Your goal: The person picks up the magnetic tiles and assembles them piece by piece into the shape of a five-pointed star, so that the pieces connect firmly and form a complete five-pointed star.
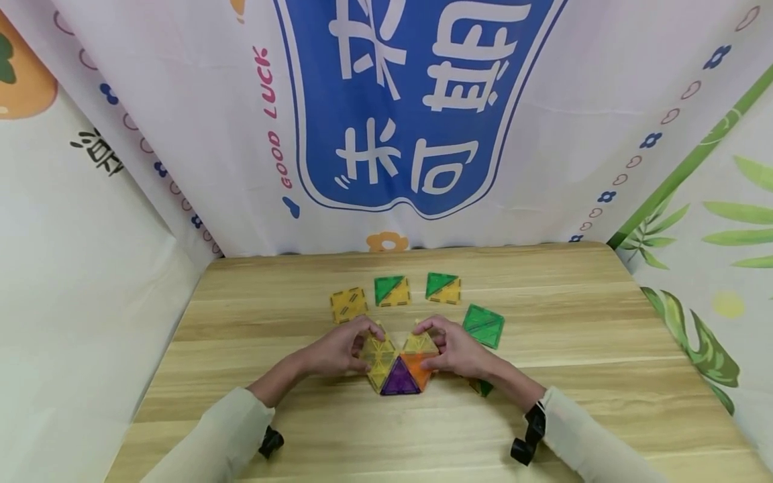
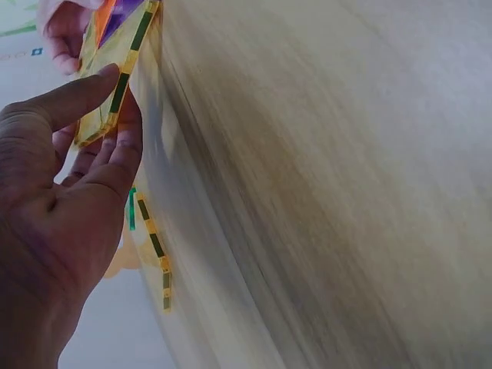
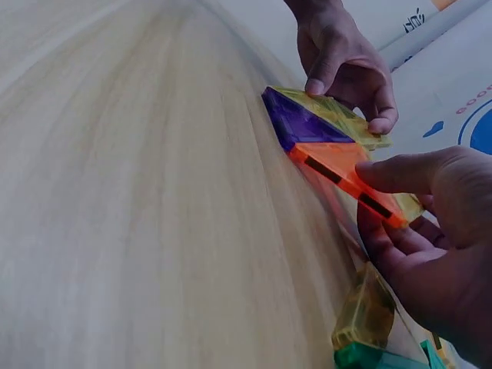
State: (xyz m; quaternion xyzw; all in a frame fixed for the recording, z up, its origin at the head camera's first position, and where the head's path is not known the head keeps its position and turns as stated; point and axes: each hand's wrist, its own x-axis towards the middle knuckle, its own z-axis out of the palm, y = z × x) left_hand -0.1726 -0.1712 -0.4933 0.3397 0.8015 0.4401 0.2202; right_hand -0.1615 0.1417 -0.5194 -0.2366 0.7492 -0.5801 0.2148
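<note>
A joined fan of translucent triangular magnetic tiles is held between both hands. A purple triangle [image 1: 400, 378] forms its middle, an orange triangle [image 1: 417, 367] adjoins on the right, and yellow triangles [image 1: 379, 368] make up the left side. Another yellow triangle [image 1: 421, 343] tops the right side, and a notch opens at the far edge. My left hand [image 1: 339, 349] pinches the yellow tiles, thumb on the near face. With thumb and fingers, my right hand [image 1: 460, 350] grips the orange and yellow side. In the right wrist view, the orange triangle [image 3: 338, 167] appears raised off the table.
Beyond the hands on the wooden table [image 1: 253, 429] lie a yellow square [image 1: 349, 305], two green-and-yellow squares [image 1: 392, 291] and a green square [image 1: 484, 327]. Another green-and-yellow piece [image 1: 481, 386] is partly hidden under the right forearm. A printed curtain [image 1: 229, 168] hangs behind the table.
</note>
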